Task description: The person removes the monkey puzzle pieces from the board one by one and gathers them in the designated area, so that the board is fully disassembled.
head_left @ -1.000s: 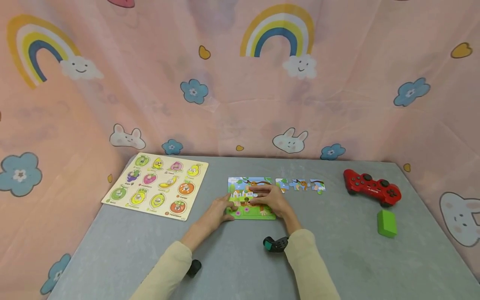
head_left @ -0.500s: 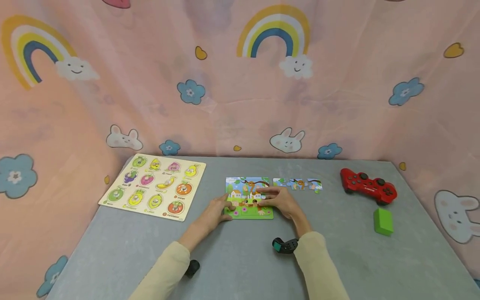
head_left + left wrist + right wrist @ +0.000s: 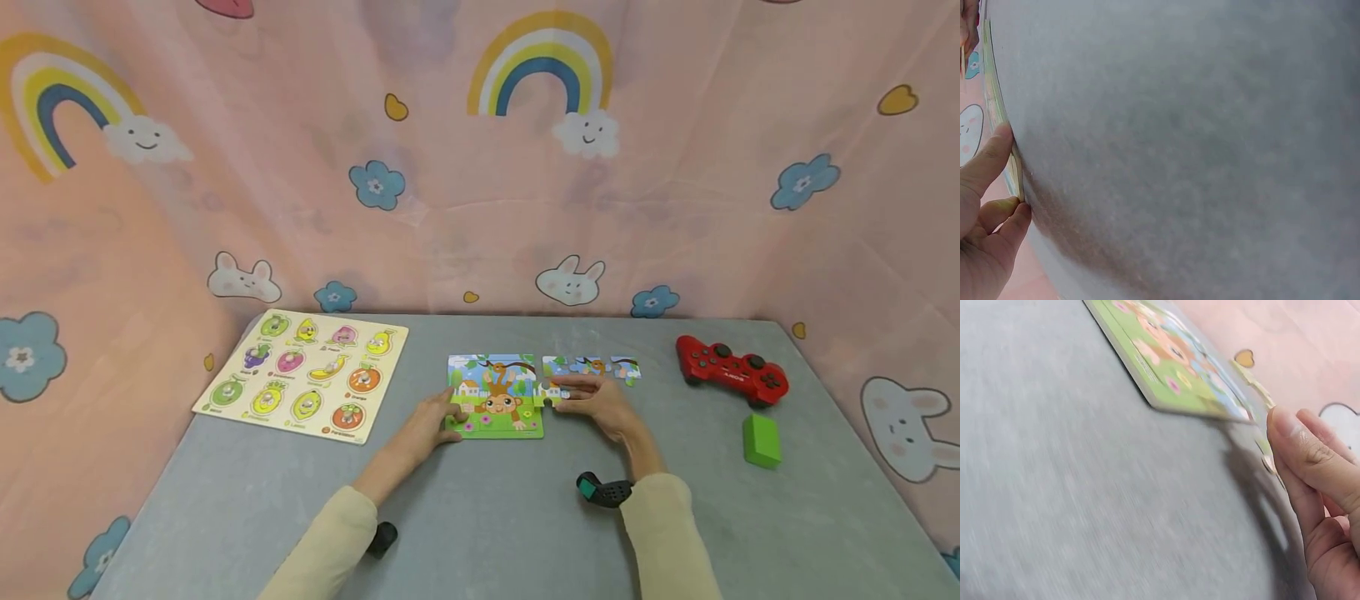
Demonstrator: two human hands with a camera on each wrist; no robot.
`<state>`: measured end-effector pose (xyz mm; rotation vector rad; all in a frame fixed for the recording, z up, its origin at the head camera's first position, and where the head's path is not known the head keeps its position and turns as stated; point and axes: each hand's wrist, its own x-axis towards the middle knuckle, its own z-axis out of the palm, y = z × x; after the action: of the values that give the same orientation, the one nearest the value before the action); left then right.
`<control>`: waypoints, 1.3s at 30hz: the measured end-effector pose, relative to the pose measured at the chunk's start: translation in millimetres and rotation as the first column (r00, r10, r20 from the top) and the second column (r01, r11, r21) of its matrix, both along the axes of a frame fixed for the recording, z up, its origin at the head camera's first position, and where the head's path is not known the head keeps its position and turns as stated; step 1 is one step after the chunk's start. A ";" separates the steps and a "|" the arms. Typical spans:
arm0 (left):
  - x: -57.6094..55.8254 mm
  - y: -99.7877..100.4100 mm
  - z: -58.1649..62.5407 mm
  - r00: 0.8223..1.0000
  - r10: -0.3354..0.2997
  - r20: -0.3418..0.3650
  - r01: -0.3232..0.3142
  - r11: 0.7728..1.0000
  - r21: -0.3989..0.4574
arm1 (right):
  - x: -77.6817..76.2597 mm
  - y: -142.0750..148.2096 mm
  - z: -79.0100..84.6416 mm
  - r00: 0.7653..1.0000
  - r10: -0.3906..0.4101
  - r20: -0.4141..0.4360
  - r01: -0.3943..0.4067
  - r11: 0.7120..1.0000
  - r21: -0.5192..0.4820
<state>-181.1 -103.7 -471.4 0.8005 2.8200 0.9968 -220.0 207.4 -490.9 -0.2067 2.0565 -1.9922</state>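
Note:
A small jigsaw puzzle (image 3: 495,432) with a monkey hanging from a branch lies mid-table. My left hand (image 3: 424,427) holds its left edge, and in the left wrist view the fingertips (image 3: 1016,215) meet the edge of the board. Just right of the puzzle, my right hand (image 3: 606,410) pinches a loose jigsaw piece (image 3: 548,394), green below and pale above, partly covered by the fingers. Behind that hand, 3 more jigsaw pieces (image 3: 557,365) with sky and branch parts lie in a row. The right wrist view shows the thumb (image 3: 1286,425) close beside the puzzle's corner.
A fruit peg board (image 3: 300,382) lies at the back left. At the right are a red game controller (image 3: 731,371) and, in front of it, a green block (image 3: 762,440). A pink patterned cloth (image 3: 450,233) hangs behind the grey table (image 3: 480,517).
My right hand has moved right, off the puzzle, with a piece lifted out of it, uncovering the monkey picture. My left hand keeps its hold on the left edge.

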 end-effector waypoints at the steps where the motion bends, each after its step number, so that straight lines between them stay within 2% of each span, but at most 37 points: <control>1: 0.1 -0.1 0.0 1.000 -0.001 -0.008 0.001 1.000 -0.001 | 0.0 2.9 -0.2 1.000 -0.001 0.004 0.001 1.000 0.006; 5: 0.6 0.0 0.2 0.999 -0.010 -0.037 0.009 1.000 -0.011 | 0.5 11.8 -0.1 1.000 -0.026 0.010 0.026 0.997 0.069; 9: 0.9 0.8 0.7 1.000 0.001 -0.017 -0.001 1.000 -0.009 | 1.0 15.5 1.6 0.999 -0.033 -0.015 0.035 0.990 0.139; 13: 0.9 0.5 0.0 1.000 0.014 0.010 -0.014 1.000 -0.005 | 1.7 15.1 3.7 0.997 -0.018 -0.070 0.031 0.979 0.199; 20: 0.0 -0.3 -1.0 1.000 0.004 0.009 -0.003 1.000 -0.008 | 2.0 15.2 7.4 0.984 0.019 -0.177 0.038 0.950 0.310; 28: 0.6 -0.2 0.0 1.000 0.011 0.022 -0.011 1.000 -0.003 | 0.6 15.0 7.9 0.985 0.025 -0.172 0.039 0.932 0.359; 39: 1.2 -0.4 0.7 1.000 0.010 0.027 -0.010 1.000 -0.011 | -0.8 14.8 6.8 0.986 0.045 -0.159 0.012 0.941 0.339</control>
<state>-179.9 -104.1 -470.6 0.7673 2.8071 0.9856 -220.8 222.1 -484.0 -0.3245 2.4514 -1.6213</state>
